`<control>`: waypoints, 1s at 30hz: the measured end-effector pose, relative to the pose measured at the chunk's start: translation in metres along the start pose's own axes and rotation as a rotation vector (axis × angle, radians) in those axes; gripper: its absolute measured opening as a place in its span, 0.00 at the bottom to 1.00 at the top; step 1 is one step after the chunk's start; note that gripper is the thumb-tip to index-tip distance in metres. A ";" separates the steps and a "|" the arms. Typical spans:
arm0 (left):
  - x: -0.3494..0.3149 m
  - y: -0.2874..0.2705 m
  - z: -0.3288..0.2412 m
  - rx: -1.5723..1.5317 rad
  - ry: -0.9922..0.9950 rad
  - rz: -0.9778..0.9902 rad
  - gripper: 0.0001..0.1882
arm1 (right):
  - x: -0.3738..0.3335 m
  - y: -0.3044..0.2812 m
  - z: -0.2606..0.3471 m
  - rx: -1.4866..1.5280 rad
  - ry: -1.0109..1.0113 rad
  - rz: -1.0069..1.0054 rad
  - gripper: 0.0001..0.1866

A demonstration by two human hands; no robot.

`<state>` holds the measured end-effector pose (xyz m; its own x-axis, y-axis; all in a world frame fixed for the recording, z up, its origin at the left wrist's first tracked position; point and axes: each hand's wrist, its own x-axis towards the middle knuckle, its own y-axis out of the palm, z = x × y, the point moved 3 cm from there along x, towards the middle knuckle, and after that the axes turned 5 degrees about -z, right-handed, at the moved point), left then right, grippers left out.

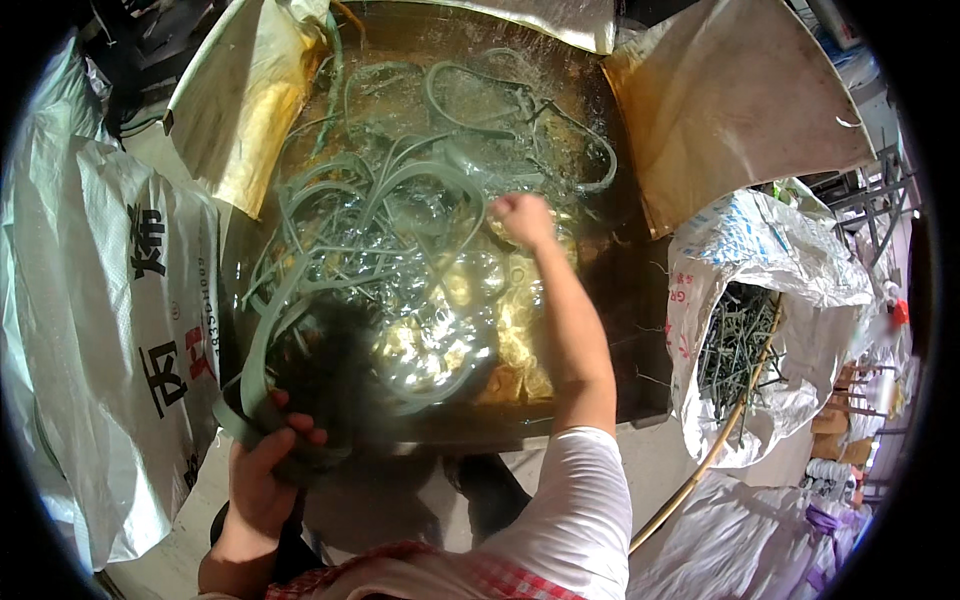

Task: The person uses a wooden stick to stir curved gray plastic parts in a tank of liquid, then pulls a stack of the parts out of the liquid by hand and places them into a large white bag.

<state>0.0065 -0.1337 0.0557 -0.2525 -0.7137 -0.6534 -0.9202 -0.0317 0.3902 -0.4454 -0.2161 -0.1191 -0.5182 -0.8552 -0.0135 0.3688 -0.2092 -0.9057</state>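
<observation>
A wide tank (640, 405) of rippling water lies in front of me, with a tangle of long grey-green strips (430, 180) in it. At its near left edge, my left hand (265, 465) is closed around a flat green strip (255, 370) that runs up into the tangle. My right hand (523, 217) is over the middle of the water, its fingers curled into a fist. Whatever those fingers may hold is hidden. A dark blurred patch hides part of the water beside my left hand.
Stained stiff sheets (735, 120) rise at the tank's far corners. A full white woven sack (100, 320) stands at the left. On the right, an open white sack (810, 375) holds thin dark-green scraps (735, 345), with a long stick (705, 465) leaning in it.
</observation>
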 end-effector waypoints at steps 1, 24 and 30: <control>0.001 0.003 0.000 -0.051 -0.004 0.007 0.24 | 0.006 -0.019 -0.012 -0.042 0.210 -0.153 0.16; -0.012 0.018 -0.006 0.066 0.298 0.387 0.32 | -0.149 -0.043 0.046 0.586 0.051 -0.076 0.15; -0.039 0.022 -0.030 -0.050 0.266 0.675 0.34 | -0.230 -0.058 0.137 0.944 0.143 0.251 0.15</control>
<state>0.0048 -0.1276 0.1098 -0.6736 -0.7345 -0.0824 -0.5730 0.4486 0.6859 -0.2418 -0.0729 -0.0052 -0.4058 -0.8742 -0.2666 0.9131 -0.3750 -0.1602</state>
